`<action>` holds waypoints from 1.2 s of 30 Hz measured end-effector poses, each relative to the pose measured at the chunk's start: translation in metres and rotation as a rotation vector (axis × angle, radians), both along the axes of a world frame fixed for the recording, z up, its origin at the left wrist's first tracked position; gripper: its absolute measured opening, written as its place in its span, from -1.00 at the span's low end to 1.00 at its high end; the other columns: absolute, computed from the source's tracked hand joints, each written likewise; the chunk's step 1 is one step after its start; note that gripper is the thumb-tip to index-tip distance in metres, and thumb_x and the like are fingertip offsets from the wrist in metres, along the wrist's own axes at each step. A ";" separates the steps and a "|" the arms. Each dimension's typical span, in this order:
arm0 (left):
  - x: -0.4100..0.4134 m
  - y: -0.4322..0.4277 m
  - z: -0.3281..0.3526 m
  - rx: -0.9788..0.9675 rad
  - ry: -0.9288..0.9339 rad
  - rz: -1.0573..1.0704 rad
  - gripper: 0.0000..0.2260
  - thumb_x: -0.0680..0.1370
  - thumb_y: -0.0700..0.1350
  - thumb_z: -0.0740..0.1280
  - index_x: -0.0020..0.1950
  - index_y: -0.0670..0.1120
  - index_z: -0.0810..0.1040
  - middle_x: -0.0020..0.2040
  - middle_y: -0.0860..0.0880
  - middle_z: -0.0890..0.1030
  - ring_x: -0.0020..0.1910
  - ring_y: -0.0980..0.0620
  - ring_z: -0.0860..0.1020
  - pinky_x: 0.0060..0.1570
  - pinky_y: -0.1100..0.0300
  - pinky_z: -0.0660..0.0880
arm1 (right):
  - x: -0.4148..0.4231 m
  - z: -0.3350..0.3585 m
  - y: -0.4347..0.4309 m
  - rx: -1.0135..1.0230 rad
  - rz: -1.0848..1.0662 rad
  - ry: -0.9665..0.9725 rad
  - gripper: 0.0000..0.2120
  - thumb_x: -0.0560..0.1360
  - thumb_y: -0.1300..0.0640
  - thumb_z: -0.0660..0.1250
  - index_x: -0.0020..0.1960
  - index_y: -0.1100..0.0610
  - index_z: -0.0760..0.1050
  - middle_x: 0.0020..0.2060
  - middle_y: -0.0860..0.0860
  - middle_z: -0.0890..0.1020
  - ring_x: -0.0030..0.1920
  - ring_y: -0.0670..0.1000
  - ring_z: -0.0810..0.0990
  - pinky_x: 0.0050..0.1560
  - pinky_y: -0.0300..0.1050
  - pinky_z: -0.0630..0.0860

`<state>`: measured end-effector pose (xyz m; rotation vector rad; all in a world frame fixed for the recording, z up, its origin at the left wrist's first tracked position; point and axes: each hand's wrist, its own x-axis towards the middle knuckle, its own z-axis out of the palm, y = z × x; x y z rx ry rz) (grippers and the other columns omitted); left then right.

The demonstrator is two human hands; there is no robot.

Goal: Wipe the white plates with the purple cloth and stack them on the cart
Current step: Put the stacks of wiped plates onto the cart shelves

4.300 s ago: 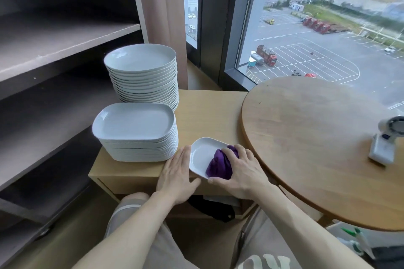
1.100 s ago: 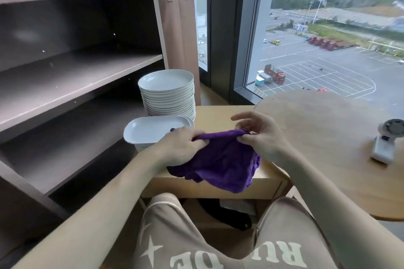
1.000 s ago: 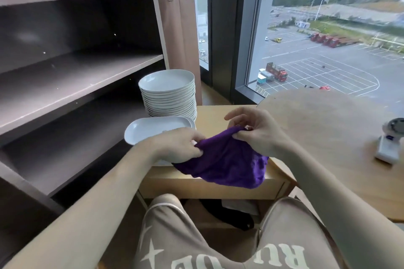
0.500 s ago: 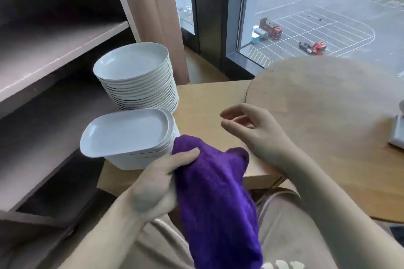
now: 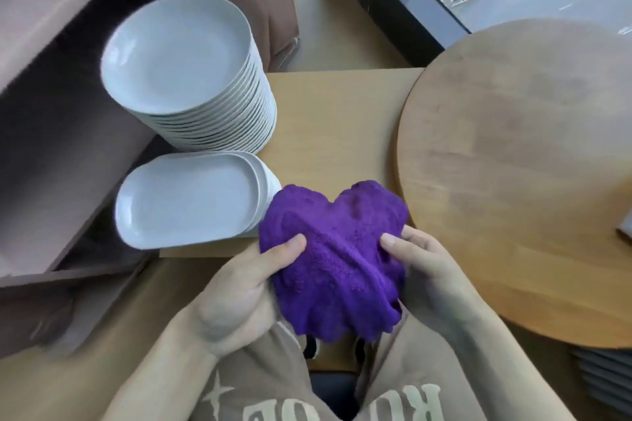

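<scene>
The left hand (image 5: 246, 287) and right hand (image 5: 427, 273) each pinch the bunched purple cloth (image 5: 333, 249), thumbs pressed on top, just right of the oblong white plate stack (image 5: 184, 202) on the wooden cart (image 5: 342, 113), with the round plate stack (image 5: 178, 55) just behind that stack.

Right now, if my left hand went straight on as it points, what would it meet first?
The purple cloth the left hand grips; beyond it, probably the bare cart top, though height is unclear.

purple cloth (image 5: 333, 260): fuzzy terry (matt) | plates (image 5: 178, 51): glossy glazed ceramic | round table (image 5: 519, 161): smooth wood
</scene>
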<state>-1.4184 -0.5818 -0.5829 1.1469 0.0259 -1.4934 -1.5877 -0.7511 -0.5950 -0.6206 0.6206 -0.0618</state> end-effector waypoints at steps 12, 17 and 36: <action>0.023 -0.009 0.197 0.132 -0.347 0.037 -0.74 0.56 -0.12 0.39 0.16 -0.23 0.69 0.16 -0.21 0.68 0.20 -0.14 0.65 0.16 0.02 0.61 | 0.018 0.180 -0.016 -0.330 -0.106 0.250 -0.68 0.33 0.29 0.55 0.07 0.28 0.64 -0.10 0.21 0.74 -0.14 0.13 0.72 -0.14 -0.03 0.63; 0.025 -0.013 0.239 0.315 -0.618 0.138 -0.90 0.60 -0.15 0.41 0.01 -0.09 0.74 -0.07 -0.09 0.75 -0.06 -0.01 0.72 -0.01 0.12 0.65 | 0.037 0.231 -0.030 -0.446 -0.129 0.288 -0.71 0.33 0.24 0.61 0.01 0.22 0.65 -0.16 0.15 0.75 -0.19 0.06 0.72 -0.18 -0.09 0.61; 0.056 -0.008 0.369 0.489 -1.339 0.042 -0.46 0.23 0.24 0.61 0.11 0.08 0.56 0.13 0.23 0.57 -0.01 0.21 0.57 -0.07 0.25 0.50 | 0.139 0.363 -0.081 -1.577 0.318 -0.047 -0.84 0.48 0.22 0.53 0.02 0.02 0.68 0.19 -0.04 0.49 0.20 -0.06 0.45 0.18 -0.16 0.44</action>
